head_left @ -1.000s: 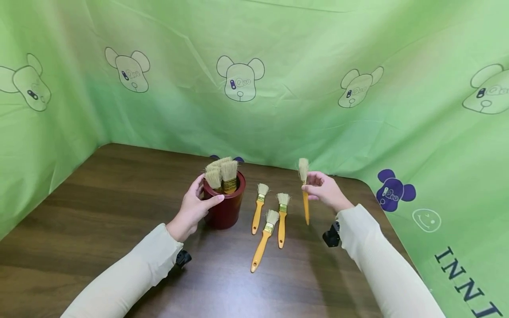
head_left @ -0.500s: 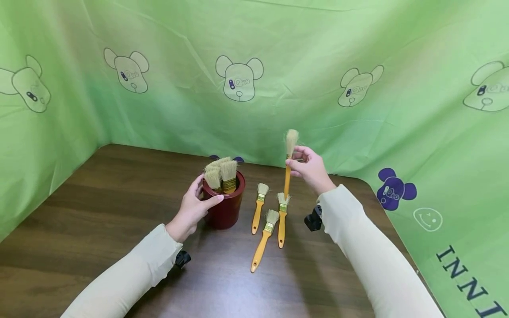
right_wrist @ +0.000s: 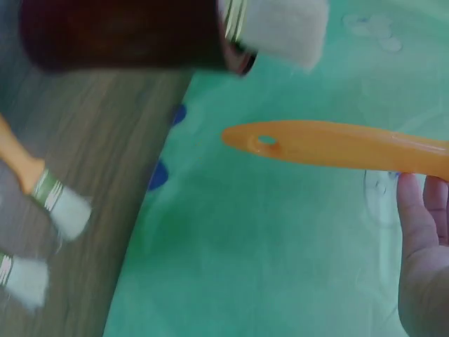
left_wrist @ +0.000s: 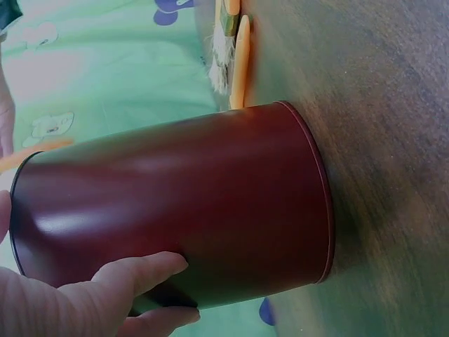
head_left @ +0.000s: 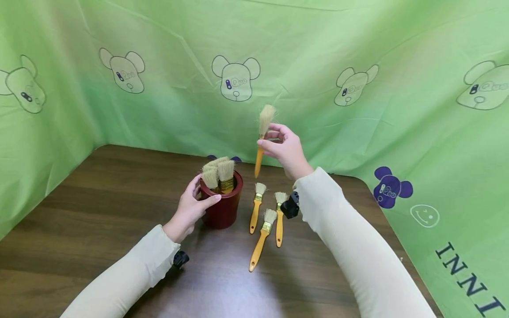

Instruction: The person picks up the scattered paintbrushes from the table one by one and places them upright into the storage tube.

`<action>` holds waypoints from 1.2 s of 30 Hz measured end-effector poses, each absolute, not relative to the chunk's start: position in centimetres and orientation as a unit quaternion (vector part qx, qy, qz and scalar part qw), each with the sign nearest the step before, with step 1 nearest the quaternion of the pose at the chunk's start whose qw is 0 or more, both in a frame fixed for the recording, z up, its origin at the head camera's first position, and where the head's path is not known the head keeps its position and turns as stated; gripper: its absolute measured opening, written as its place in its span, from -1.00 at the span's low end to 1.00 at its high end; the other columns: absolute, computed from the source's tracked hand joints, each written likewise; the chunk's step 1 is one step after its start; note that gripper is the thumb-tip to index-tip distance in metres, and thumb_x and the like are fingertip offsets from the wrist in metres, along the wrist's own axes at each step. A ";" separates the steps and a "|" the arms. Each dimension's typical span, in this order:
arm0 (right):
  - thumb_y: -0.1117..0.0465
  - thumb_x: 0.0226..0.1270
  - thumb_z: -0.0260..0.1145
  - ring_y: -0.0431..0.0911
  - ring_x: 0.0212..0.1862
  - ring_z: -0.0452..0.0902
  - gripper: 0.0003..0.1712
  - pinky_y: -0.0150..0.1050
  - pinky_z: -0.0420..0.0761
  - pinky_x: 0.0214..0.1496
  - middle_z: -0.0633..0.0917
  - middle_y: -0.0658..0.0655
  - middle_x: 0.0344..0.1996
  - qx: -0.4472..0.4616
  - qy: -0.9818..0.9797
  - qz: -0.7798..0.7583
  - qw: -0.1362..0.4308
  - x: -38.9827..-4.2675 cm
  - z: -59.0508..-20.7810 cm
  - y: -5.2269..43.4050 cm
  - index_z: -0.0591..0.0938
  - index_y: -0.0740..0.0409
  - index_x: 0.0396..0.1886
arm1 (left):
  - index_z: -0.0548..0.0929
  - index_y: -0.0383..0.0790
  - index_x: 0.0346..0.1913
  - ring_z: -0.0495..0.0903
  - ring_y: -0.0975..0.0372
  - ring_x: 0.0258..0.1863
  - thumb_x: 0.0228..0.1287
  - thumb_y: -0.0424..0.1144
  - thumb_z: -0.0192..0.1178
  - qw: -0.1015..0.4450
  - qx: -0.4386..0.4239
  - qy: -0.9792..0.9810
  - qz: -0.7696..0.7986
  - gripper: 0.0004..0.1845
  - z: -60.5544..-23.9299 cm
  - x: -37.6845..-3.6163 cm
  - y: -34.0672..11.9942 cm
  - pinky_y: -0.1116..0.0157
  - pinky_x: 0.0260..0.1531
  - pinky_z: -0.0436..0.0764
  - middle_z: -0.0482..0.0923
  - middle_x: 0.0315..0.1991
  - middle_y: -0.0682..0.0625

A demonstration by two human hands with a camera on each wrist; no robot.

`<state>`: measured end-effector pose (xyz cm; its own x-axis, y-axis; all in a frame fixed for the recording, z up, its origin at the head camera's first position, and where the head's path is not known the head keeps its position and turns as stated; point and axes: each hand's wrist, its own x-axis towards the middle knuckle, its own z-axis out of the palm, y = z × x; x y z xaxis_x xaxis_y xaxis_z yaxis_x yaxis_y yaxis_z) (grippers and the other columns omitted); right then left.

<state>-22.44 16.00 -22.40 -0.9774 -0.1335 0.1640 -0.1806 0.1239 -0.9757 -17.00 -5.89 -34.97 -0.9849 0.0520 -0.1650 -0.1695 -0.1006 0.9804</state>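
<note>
My left hand [head_left: 191, 207] grips the dark red cup [head_left: 221, 214] near its rim, thumb across the front. The cup [left_wrist: 175, 203] fills much of the left wrist view. Several paintbrushes [head_left: 226, 172] stand in it, bristles up. Up and to the right of the cup, my right hand [head_left: 287, 148] pinches another paintbrush [head_left: 258, 163] near its ferrule. Its bristles point up and its orange handle [right_wrist: 337, 144] hangs down, clear of the table. Three more paintbrushes, one nearest me [head_left: 259, 249], one by the cup [head_left: 255, 214] and one farther right [head_left: 279, 229], lie on the table.
The brown wooden table [head_left: 99, 212] carries everything. A green cloth [head_left: 167, 101] printed with bear faces hangs behind it and at both sides. Both sleeved wrists wear a small black camera, the right one [head_left: 290, 205] passing above the brush at the right.
My right hand has moved left and upward with its paintbrush, from beyond the lying brushes to above them, closer to the cup. The left hand and the cup have stayed in place.
</note>
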 end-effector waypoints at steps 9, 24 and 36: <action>0.58 0.14 0.09 -0.14 -0.27 0.52 -0.64 -0.30 0.63 -0.19 0.47 0.08 -0.26 0.127 -0.654 0.745 0.014 -21.5 -22.7 13.7 0.42 0.29 -0.05 | -0.03 -0.12 0.52 -0.03 0.02 0.46 0.21 -0.36 0.28 0.067 -0.034 0.668 0.740 -0.08 -35.1 -16.9 -6.0 -0.07 0.20 0.32 -0.03 0.50 -0.15; 0.50 0.23 0.19 -0.14 -0.22 0.55 -0.48 -0.15 0.64 -0.12 0.47 0.14 -0.19 0.112 -0.678 0.725 -0.045 -21.4 -25.3 12.8 0.33 0.39 0.21 | -0.03 -0.06 0.52 0.02 -0.02 0.44 0.24 -0.33 0.27 0.084 -0.031 0.667 0.740 -0.10 -35.2 -16.8 -6.0 -0.24 0.11 0.31 -0.02 0.50 -0.14; 0.48 0.22 0.25 -0.18 -0.26 0.57 -0.43 -0.20 0.63 -0.07 0.49 0.14 -0.16 0.100 -0.710 0.695 -0.051 -20.9 -27.3 12.9 0.31 0.41 0.22 | -0.04 -0.08 0.52 0.02 -0.04 0.44 0.24 -0.33 0.27 0.079 -0.032 0.666 0.741 -0.10 -35.3 -16.7 -6.0 -0.27 0.10 0.30 -0.03 0.50 -0.15</action>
